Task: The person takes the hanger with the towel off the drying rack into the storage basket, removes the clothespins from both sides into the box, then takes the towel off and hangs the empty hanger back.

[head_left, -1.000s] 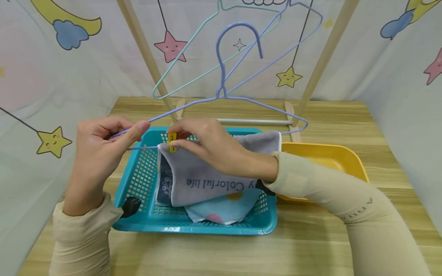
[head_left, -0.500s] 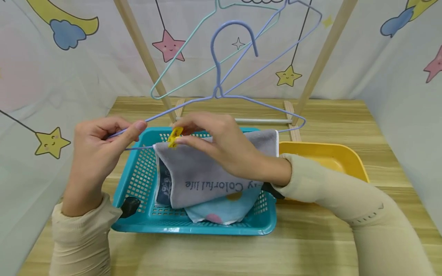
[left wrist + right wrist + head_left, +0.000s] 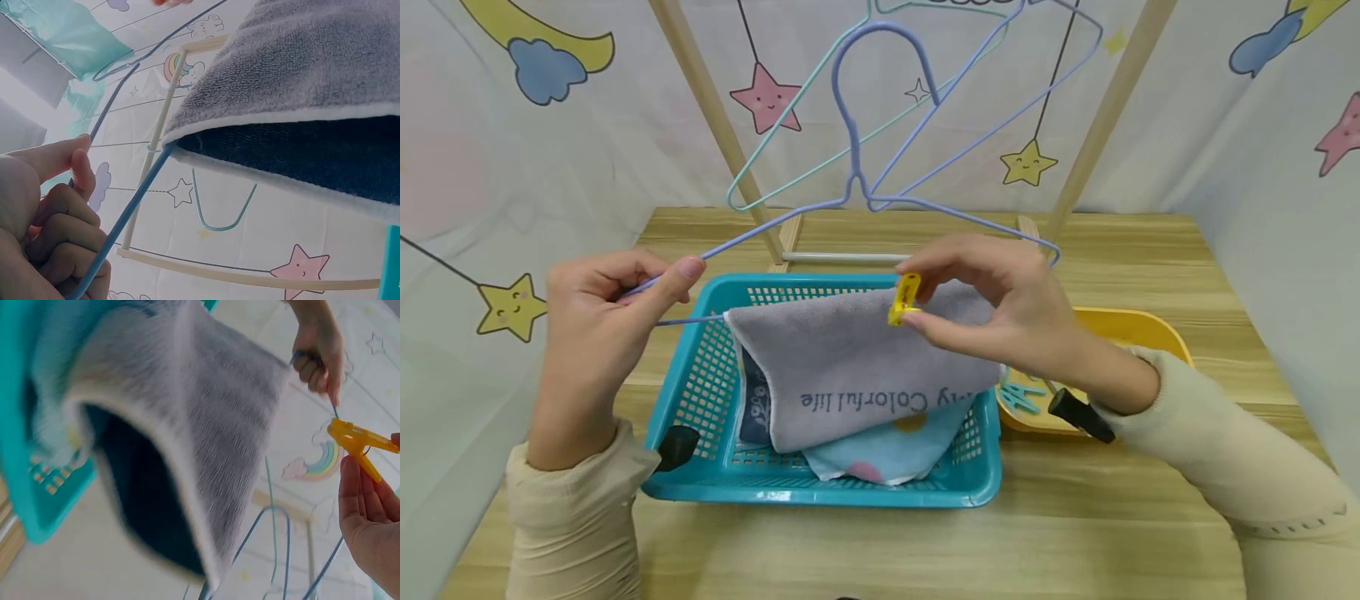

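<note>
My left hand [image 3: 598, 333] grips the left end of a lilac hanger [image 3: 854, 154], its fingers curled round the wire. A grey towel [image 3: 835, 350] with printed lettering hangs folded over the hanger's lower bar. Between thumb and fingertips my right hand [image 3: 1015, 308] pinches a yellow clothespin [image 3: 906, 298], which overlaps the towel's upper edge in the head view. In the right wrist view the clothespin [image 3: 357, 440] shows apart from the towel [image 3: 231, 412]. The left wrist view shows the bar [image 3: 125, 215] running into the towel's fold [image 3: 281, 125].
Below the towel stands a teal basket [image 3: 820, 497] with a light blue patterned cloth [image 3: 880, 458] inside. Right of it, a yellow basin [image 3: 1150, 327] holds teal clothespins [image 3: 1021, 397]. Behind, a wooden rack [image 3: 707, 108] stands with a mint hanger [image 3: 805, 87] and another lilac hanger [image 3: 992, 133].
My right hand has moved right with the yellow clothespin, from the towel's left corner to past its middle. The held hanger has shifted a little left, its hook slightly higher.
</note>
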Motion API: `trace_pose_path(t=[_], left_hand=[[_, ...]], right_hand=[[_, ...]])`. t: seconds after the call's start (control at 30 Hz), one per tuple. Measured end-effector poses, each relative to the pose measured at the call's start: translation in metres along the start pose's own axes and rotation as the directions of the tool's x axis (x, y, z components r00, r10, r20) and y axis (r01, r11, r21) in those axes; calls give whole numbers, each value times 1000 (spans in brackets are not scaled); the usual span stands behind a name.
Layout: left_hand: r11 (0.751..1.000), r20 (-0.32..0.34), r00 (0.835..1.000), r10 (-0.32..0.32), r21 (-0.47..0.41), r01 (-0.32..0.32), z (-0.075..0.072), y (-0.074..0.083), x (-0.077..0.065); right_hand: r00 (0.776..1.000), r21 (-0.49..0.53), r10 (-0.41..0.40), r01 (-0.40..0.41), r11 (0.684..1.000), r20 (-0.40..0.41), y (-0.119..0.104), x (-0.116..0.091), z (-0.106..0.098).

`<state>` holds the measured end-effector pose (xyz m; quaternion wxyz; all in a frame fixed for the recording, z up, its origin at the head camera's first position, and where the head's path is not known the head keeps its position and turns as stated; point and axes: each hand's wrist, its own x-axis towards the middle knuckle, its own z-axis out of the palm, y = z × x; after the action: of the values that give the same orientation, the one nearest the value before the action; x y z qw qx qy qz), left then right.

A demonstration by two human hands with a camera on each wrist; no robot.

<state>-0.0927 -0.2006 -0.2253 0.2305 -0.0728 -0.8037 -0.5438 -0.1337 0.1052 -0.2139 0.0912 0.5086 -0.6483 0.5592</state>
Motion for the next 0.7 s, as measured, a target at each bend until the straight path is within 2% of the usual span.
trace_pose_path(t=[0.2, 0.47, 0.7], left_hand=[[997, -5, 1000, -7, -72, 6, -2, -4, 0], [994, -17, 1000, -17, -110, 15, -3, -2, 1], [988, -18, 1000, -3, -156, 0, -5, -2, 1]], right_hand=[[998, 28, 58, -58, 998, -9, 18, -30, -33], [989, -42, 77, -72, 996, 128, 18, -55, -76], [966, -126, 201, -181, 975, 163, 27, -82, -97]])
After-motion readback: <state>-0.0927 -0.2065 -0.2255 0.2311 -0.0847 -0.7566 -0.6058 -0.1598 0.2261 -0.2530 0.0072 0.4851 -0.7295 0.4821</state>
